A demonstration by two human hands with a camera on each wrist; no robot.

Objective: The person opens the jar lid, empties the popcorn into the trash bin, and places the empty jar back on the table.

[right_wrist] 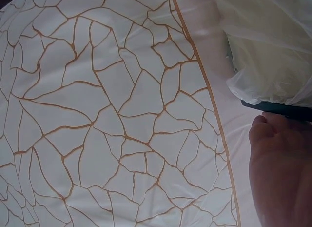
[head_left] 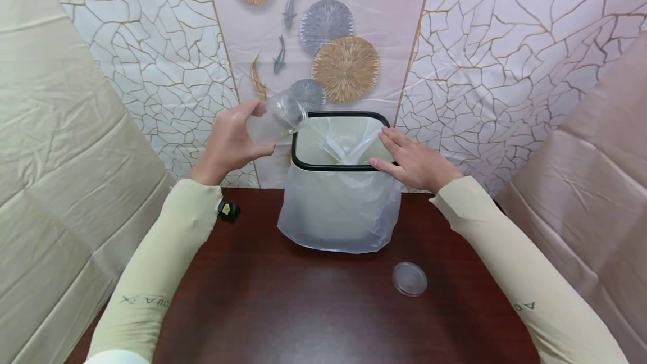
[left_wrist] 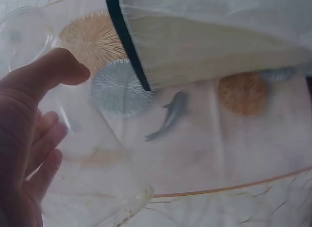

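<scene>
My left hand [head_left: 229, 139] grips a clear plastic jar [head_left: 275, 119], tilted with its mouth toward the bin's left rim. In the left wrist view the thumb and fingers wrap round the jar [left_wrist: 97, 173], and small specks cling near its base. The trash bin [head_left: 341, 168] has a black rim and a translucent white bag lining it, folded down over the outside. On the bin's right rim rests my right hand [head_left: 417, 162], its fingers fairly straight. A round clear lid [head_left: 409, 278] lies flat on the table, right of the bin.
The bin stands on a dark reddish-brown table [head_left: 303, 308], near its back edge. Behind it hangs a patterned curtain [head_left: 485, 72] with gold crack lines. Beige cloth walls [head_left: 45, 156] close off both sides.
</scene>
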